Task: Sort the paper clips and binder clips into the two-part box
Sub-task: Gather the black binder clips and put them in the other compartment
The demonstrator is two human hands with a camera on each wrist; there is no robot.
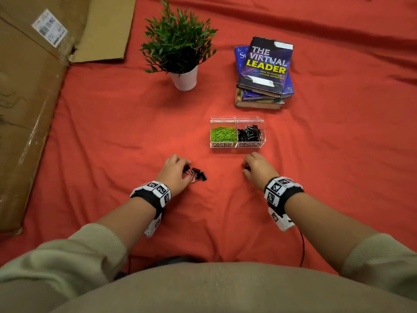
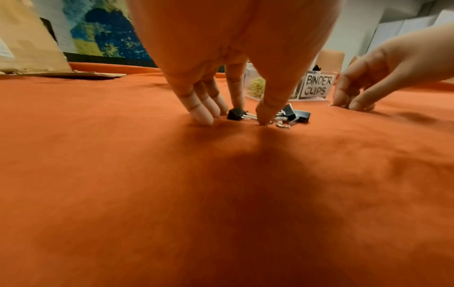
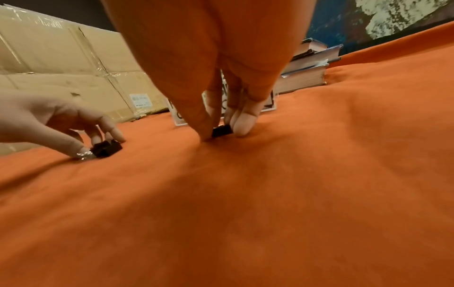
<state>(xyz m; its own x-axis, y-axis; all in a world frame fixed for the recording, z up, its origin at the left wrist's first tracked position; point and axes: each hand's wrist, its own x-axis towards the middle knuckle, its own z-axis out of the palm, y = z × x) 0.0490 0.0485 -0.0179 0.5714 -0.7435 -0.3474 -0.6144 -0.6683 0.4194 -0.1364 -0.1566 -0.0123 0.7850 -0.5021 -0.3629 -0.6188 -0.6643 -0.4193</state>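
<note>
A clear two-part box (image 1: 237,144) stands on the red cloth, with green paper clips (image 1: 223,133) in its left part and black binder clips (image 1: 250,133) in its right part. In front of it, to the left, lie a few loose black binder clips (image 1: 198,174). My left hand (image 1: 186,171) is down on that cluster, thumb and fingers pinching one binder clip (image 2: 236,114). My right hand (image 1: 246,169) is just before the box's right part, thumb and fingers closed round a single black binder clip (image 3: 222,131) that still lies on the cloth.
A potted green plant (image 1: 180,48) stands at the back centre. A stack of books (image 1: 264,73) lies behind the box. Flattened cardboard (image 1: 29,86) covers the left side. Red cloth (image 1: 338,143) spreads out to the right.
</note>
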